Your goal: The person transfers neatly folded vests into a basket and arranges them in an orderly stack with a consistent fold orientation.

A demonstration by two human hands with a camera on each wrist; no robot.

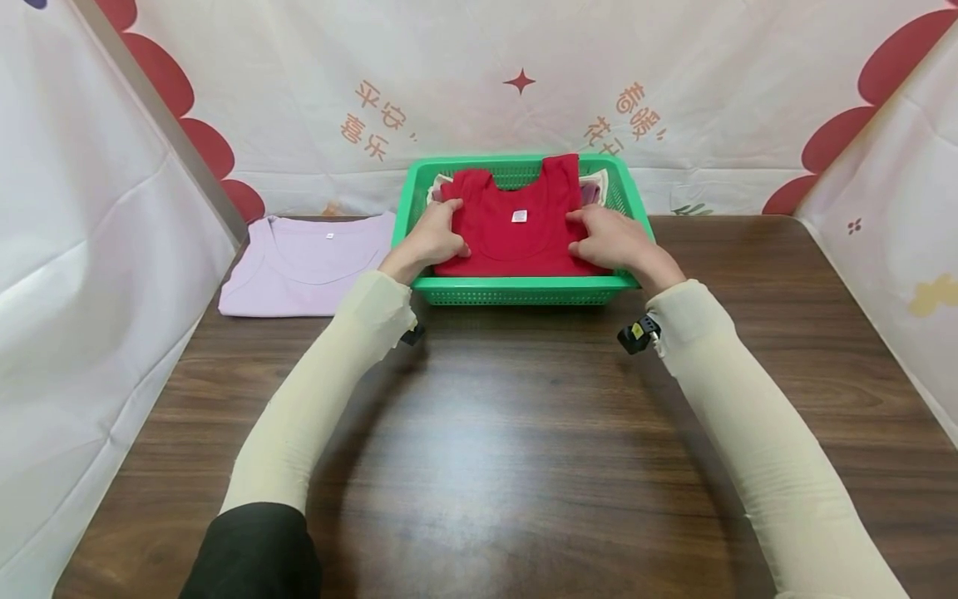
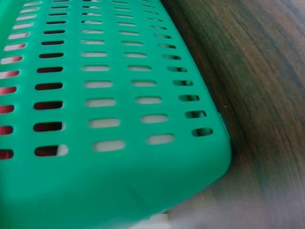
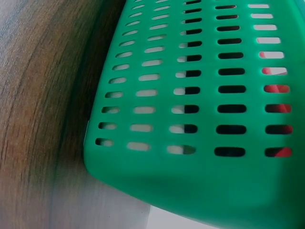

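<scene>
A folded red tank top with a white neck label lies in a green plastic basket at the back of the table. One of its straps reaches up to the basket's far rim. My left hand rests on the garment's left side, thumb and fingers spread over the fabric. On the right side, my right hand touches it likewise, fingertips on top of the cloth. Both wrist views show only the slotted basket wall, with red and white fabric behind the slots; the hands are out of sight there.
Under the red top, cream cloth and mauve cloth show at the edges. A folded lilac shirt lies left of the basket on the brown wooden table. Printed white curtains hang behind and at both sides.
</scene>
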